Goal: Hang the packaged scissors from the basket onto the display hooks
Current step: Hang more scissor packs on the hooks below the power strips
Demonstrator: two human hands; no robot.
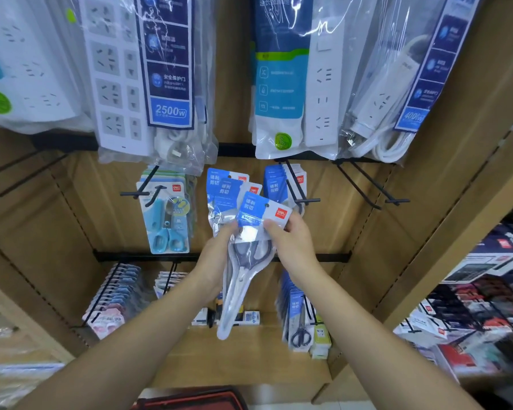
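**A:** Where were the packaged scissors (251,261) at that moment?

**B:** They were in the air, in front of the wooden display board (353,232), between both hands; the blue and white card pointed up, and the clear long part hung down and a little to the left.

**A:** And how did the hands hold them?

**B:** The left hand (216,255) gripped the pack from the left side, with the fingers curled around its edge; the right hand (290,247) pinched the lower right part of the card between thumb and fingers. Two more packs (224,190) of the same kind stood fanned just behind the front one, above the left hand; I could not tell if that hand also held them.

**A:** Were the display hooks near?

**B:** Yes; one of the display hooks (298,192) was just to the right of the card and already carried a row of the same blue packs; another hook (370,187) further right was bare; the pack in the hands touched none of them.

**A:** What else was there?

**B:** Small blue scissors (166,229) hung on the hook at the left; bagged power strips (122,84) hung in the row above; more scissor packs (296,315) hung in the row below; a dark basket (196,399) with a red rim showed at the bottom edge, under the arms.
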